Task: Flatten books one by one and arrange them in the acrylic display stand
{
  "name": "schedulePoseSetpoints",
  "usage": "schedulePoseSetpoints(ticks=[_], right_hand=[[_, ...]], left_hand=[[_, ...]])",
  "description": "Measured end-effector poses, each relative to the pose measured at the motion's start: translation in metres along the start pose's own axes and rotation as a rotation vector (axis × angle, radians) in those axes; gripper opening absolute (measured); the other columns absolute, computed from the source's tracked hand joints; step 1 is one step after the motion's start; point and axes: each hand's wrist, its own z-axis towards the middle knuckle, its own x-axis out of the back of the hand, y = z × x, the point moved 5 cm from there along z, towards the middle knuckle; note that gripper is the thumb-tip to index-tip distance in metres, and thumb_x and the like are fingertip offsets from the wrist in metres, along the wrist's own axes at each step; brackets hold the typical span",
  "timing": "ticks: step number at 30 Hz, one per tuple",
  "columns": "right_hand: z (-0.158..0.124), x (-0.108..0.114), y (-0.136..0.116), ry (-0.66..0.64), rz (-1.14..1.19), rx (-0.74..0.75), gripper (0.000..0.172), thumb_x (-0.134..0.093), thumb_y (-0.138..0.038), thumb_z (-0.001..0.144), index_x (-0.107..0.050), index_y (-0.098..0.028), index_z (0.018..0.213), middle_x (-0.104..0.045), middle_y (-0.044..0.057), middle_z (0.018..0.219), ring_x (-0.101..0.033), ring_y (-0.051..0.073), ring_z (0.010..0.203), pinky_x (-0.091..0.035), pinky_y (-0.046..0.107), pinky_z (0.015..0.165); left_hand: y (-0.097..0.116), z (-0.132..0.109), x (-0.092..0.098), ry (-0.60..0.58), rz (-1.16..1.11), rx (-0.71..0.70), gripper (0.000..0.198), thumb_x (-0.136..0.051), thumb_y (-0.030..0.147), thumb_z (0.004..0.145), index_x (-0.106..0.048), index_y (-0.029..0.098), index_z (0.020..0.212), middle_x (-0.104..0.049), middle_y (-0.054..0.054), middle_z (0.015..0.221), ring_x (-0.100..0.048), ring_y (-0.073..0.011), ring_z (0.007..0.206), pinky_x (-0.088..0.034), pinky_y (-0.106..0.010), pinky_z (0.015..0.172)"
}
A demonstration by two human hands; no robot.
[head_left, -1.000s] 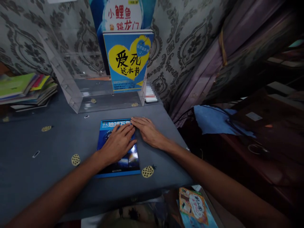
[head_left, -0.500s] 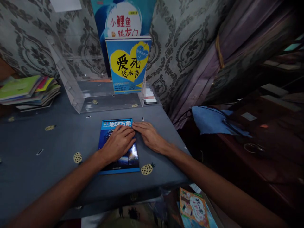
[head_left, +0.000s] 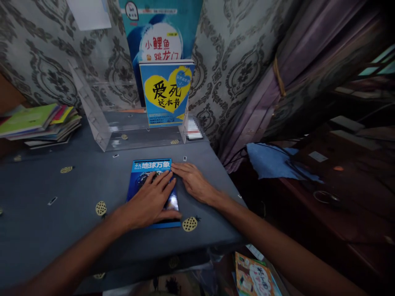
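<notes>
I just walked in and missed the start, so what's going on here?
A person has both hands at a closed blue book lying face up on the table. The left hand is spread over its cover, and the right hand has its fingertips at the upper right edge. Beyond it, a book with a yellow heart stands in a clear rack, with a taller teal book behind.

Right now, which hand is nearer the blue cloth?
Right. The right hand is left of the blue cloth, at the edge of the book; the left hand lies farther left, on it.
</notes>
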Motion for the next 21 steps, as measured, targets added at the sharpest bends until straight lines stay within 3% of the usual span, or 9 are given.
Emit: schedulePoseSetpoints(ticks=[4, 10, 21], right_hand=[[0.0, 0.0, -0.001, -0.022, -0.011, -0.015, 0.06, -0.043, 0.001, 0.084, -0.059, -0.017, 0.139, -0.061, 0.014, 0.144, -0.055, 0.025, 0.134, -0.044, 0.052, 0.11], [-0.001, 0.0, -0.002, -0.031, -0.007, -0.022, 0.057, -0.043, -0.001, 0.087, -0.057, -0.016, 0.14, -0.059, 0.014, 0.145, -0.055, 0.024, 0.134, -0.044, 0.052, 0.111], [0.027, -0.002, 0.02, -0.06, 0.011, -0.043, 0.061, -0.041, -0.001, 0.086, -0.054, -0.017, 0.144, -0.056, 0.014, 0.148, -0.051, 0.024, 0.139, -0.041, 0.053, 0.113]], left_hand=[[0.004, -0.014, -0.001, -0.125, -0.029, -0.056, 0.107, -0.029, 0.089, 0.083, -0.032, 0.01, 0.155, -0.033, -0.023, 0.162, -0.025, -0.0359, 0.153, -0.016, -0.057, 0.123], [0.007, -0.016, -0.001, -0.212, 0.02, -0.048, 0.094, -0.03, 0.078, 0.092, -0.027, 0.011, 0.157, -0.03, -0.021, 0.163, -0.021, -0.0353, 0.154, -0.012, -0.057, 0.124], [-0.029, 0.012, 0.003, -0.131, 0.121, -0.07, 0.082, -0.033, 0.073, 0.095, -0.04, 0.013, 0.151, -0.041, -0.02, 0.158, -0.032, -0.0349, 0.149, -0.024, -0.056, 0.119]])
